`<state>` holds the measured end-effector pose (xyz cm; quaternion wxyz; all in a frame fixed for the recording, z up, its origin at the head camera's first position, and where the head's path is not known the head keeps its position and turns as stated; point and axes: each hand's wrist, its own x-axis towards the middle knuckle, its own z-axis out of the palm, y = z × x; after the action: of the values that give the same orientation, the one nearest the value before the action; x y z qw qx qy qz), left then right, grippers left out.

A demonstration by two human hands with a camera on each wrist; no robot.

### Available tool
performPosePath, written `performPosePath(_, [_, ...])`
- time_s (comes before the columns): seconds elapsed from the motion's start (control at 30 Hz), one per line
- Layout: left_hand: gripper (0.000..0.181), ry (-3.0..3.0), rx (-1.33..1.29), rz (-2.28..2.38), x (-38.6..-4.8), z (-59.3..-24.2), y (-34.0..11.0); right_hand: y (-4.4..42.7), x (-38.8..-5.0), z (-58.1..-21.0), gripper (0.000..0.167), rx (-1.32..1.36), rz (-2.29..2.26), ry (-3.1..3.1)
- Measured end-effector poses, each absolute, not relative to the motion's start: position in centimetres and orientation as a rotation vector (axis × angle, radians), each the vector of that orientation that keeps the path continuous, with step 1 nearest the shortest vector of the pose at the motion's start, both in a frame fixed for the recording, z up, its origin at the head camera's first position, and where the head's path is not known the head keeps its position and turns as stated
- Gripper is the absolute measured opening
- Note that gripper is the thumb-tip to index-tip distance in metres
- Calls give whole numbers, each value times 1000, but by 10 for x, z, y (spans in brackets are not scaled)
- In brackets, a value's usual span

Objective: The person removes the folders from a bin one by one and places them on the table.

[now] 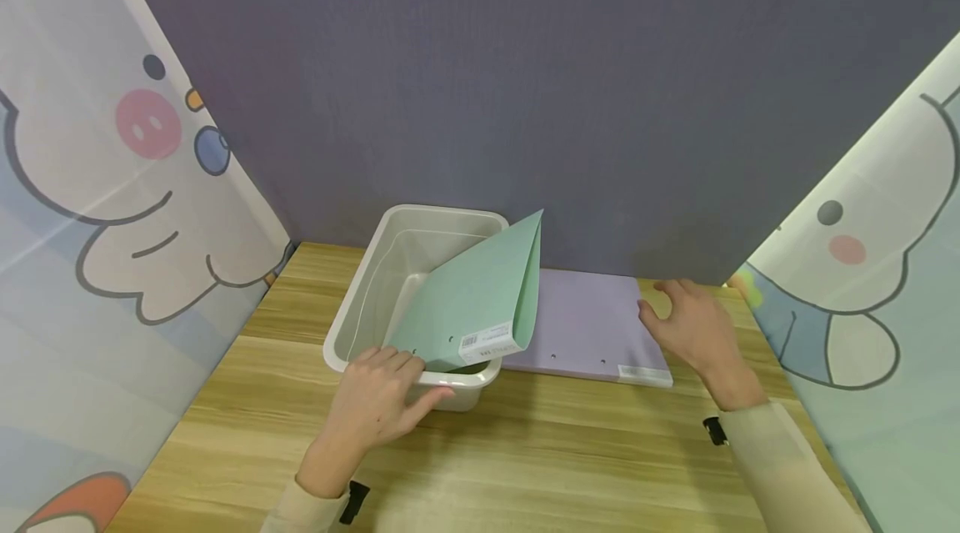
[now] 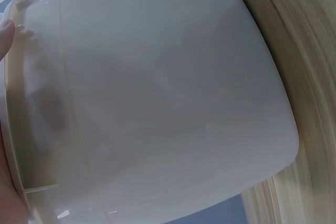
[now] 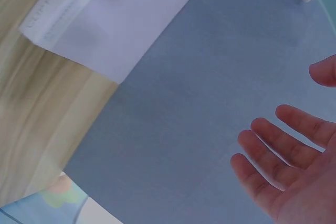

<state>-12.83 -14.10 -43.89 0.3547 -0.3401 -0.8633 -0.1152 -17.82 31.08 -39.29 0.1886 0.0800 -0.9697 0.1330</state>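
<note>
My left hand [image 1: 378, 399] grips the near rim of a whitish plastic bin [image 1: 352, 308], fingers over the edge and thumb along the outside. The bin's outer wall [image 2: 157, 93] fills most of the left wrist view. A green file folder [image 1: 472, 291] lies tilted in the bin, its labelled spine sticking out over the right rim. Flat on the table to the right is a purple clip file [image 1: 592, 316], partly hidden behind the green one. My right hand [image 1: 693, 329] hovers by its right edge, apart from it, fingers spread and holding nothing in the right wrist view.
The wooden table [image 1: 555, 450] carries the bin and files. A dark grey panel [image 1: 525, 82] stands upright along its back edge. Cartoon-printed sheets [image 1: 97, 183] hang on both sides.
</note>
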Motion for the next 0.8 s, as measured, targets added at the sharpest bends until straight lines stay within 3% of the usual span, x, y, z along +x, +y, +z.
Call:
performPosePath(0.43, [53, -2208, -877, -298, -129, -438, -140, 292, -174, -372, 44, 238, 370, -2738])
performPosePath(0.8, [59, -2210, -872, -292, -128, -438, -140, 272, -171, -353, 49, 214, 457, -2799])
